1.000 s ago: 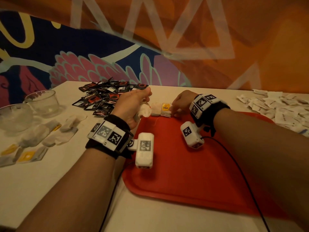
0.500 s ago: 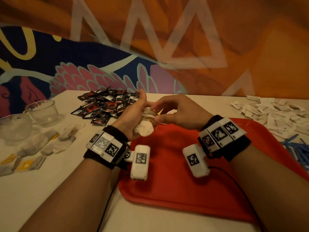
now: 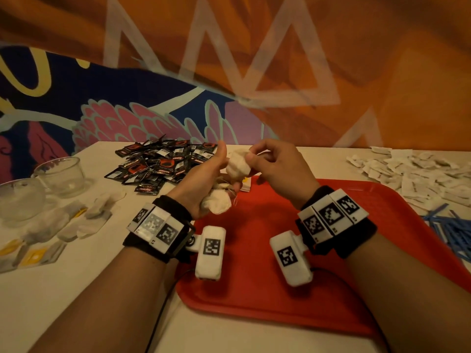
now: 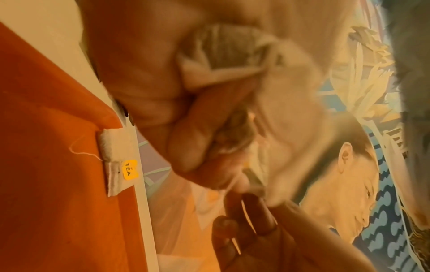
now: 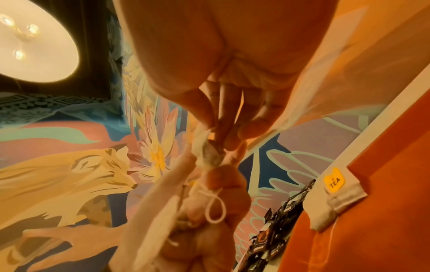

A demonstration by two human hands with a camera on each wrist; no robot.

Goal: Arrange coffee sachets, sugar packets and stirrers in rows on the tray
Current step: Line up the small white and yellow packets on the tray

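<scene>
Above the far left corner of the red tray (image 3: 254, 289), my left hand (image 3: 216, 169) grips a bunch of white tea bags (image 3: 216, 202). My right hand (image 3: 251, 155) pinches one tea bag (image 3: 238, 164) at the top of that bunch between thumb and fingertips; the right wrist view shows the pinched tea bag (image 5: 209, 152) with a looped string below it. One tea bag with a yellow TEA tag (image 4: 114, 162) lies flat on the tray's far edge; the same tagged tea bag (image 5: 332, 198) shows in the right wrist view. Black coffee sachets (image 3: 163, 164) are piled behind the left hand.
White sugar packets (image 3: 420, 174) are heaped at the far right, and blue stirrers (image 3: 451, 233) lie beside the tray's right edge. Two glass bowls (image 3: 61, 174) and loose tea bags (image 3: 63, 225) sit on the table at the left. A painted wall rises behind the table.
My right hand left the tea bag lying on the tray's far edge, came back to the left hand and now pinches another tea bag from the bunch. Both hands have risen slightly.
</scene>
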